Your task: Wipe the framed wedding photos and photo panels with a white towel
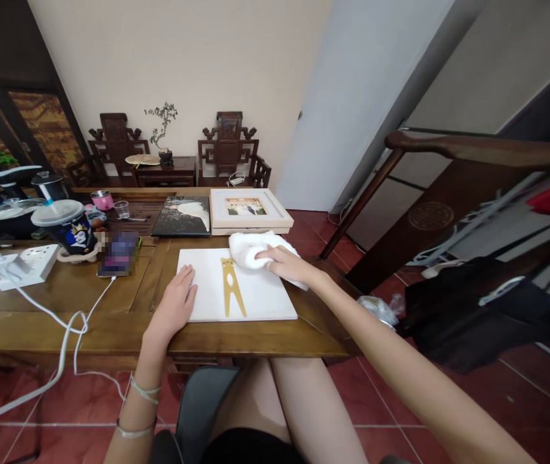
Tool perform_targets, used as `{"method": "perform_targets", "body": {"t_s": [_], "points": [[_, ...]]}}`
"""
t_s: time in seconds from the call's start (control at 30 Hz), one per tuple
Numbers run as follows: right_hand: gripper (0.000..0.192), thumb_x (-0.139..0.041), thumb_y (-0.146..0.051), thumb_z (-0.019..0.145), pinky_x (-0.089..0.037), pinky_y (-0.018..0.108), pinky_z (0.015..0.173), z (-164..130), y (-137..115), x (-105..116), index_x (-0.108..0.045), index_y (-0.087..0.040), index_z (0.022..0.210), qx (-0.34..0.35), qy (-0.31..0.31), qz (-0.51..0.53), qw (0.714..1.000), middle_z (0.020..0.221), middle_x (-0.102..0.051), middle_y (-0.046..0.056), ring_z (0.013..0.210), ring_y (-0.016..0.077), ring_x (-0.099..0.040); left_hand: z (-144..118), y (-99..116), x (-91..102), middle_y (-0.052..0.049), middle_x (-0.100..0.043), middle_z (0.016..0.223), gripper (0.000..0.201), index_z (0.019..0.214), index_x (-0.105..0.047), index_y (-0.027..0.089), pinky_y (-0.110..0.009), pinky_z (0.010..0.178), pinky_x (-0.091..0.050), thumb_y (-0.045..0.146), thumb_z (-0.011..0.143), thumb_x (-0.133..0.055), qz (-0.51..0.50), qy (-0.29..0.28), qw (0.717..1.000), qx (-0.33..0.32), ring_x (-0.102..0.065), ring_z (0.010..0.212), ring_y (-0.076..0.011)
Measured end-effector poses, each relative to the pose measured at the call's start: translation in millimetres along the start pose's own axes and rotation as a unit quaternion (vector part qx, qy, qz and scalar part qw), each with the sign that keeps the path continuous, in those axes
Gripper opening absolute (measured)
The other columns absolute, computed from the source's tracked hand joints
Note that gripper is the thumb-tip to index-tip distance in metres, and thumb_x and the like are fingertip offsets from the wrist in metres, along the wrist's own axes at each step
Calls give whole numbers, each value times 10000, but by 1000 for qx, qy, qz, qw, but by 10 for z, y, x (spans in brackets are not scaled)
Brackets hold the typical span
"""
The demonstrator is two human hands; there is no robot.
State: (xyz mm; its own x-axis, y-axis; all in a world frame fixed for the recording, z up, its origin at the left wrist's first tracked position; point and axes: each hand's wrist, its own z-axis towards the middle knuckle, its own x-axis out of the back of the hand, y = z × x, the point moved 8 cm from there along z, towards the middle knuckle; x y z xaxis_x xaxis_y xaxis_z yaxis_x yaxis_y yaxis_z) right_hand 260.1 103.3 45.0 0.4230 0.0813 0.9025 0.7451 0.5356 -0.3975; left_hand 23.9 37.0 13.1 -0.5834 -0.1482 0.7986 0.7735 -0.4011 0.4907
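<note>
The left hand (176,301) lies flat, palm down, fingers spread forward, with 2 thin bands at its wrist. The right hand (286,262) reaches farther out on a straight arm, fingers curled downward.

Setting: a home living room.
Furniture: 2 carved wooden chairs (229,151) against the wall, side table with a potted plant (162,129).
Floor: red tiles (385,399).
Household items: framed photo (245,209) and rice cooker (13,216) on the wooden tabletop (37,303).
</note>
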Motion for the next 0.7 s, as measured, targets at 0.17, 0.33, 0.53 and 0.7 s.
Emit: {"method": "perform_targets", "body": {"t_s": [0.17,0.33,0.53,0.7], "points": [[420,-406,-64,734,-204,559,1121,184,-21,-66,-680,-181,1031,29,9,0,1000,1196,-664,68,1279,293,-465,5,27,18,-174,-439,1440,450,1305,-499,90,-457,1147,-276,294,935,-343,3,-7,1000,3,-354,1375,-251],[421,-403,-31,652,-149,595,1130,-404,-365,-128,-656,-179,954,87,-5,-8,996,1354,-546,114,1387,270,-299,13,22,8,-199,-439,1432,459,1302,-496,62,-467,1143,-281,285,930,-346,-1,-3,1000,2,-355,1373,-267],[357,-394,-7,647,-114,545,1164,-1355,-935,-65,-628,-194,842,146,-57,16,987,1467,-409,64,1415,236,-226,2,9,-19,-189,-427,1444,456,1321,-476,76,-485,1136,-289,279,938,-336,4,-8,1000,-4,-344,1379,-267],[351,-416,-35,679,-203,505,1154,-1468,-926,-2,-642,-212,879,121,-84,35,988,1474,-396,42,1410,236,-239,-1,13,-13,-188,-423,1447,458,1325,-474,76,-479,1140,-285,281,940,-335,-1,-8,1000,-3,-341,1380,-267]]}}
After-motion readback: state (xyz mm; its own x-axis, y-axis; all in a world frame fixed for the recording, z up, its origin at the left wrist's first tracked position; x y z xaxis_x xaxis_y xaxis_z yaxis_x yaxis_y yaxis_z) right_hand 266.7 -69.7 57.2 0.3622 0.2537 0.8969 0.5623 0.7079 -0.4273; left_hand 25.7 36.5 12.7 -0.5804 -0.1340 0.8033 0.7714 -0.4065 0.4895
